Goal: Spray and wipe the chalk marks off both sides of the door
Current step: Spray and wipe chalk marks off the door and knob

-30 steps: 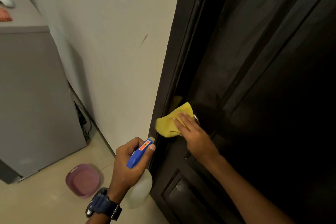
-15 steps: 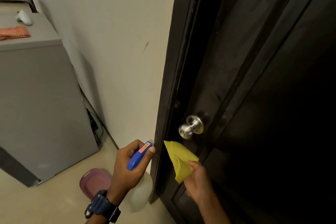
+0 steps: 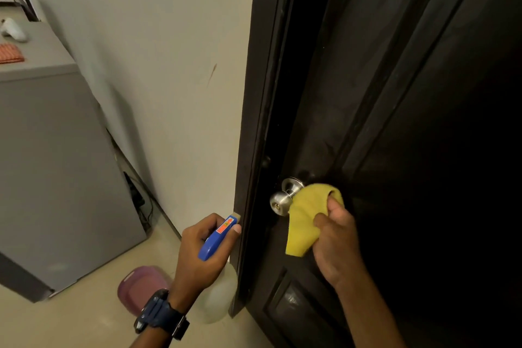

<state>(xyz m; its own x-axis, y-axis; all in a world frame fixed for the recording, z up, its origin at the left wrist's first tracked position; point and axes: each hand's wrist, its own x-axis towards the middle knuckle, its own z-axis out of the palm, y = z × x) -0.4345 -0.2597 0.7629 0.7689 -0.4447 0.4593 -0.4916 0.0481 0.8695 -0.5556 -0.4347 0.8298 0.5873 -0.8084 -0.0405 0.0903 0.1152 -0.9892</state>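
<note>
A cream wall (image 3: 158, 65) fills the upper centre, marked by a small brown streak (image 3: 211, 73). At the left stands a grey cabinet (image 3: 56, 178). A purple basin (image 3: 141, 288) sits on the beige floor (image 3: 70, 325) at lower left. Lighting is dim.

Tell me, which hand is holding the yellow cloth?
The right hand grips the yellow cloth beside the silver doorknob. The left hand, the one with the watch, holds the blue-topped spray bottle instead.

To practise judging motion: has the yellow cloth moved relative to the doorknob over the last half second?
Yes. The yellow cloth, gripped by the right hand, has risen from below the doorknob to beside it on its right, apparently touching it.
</note>
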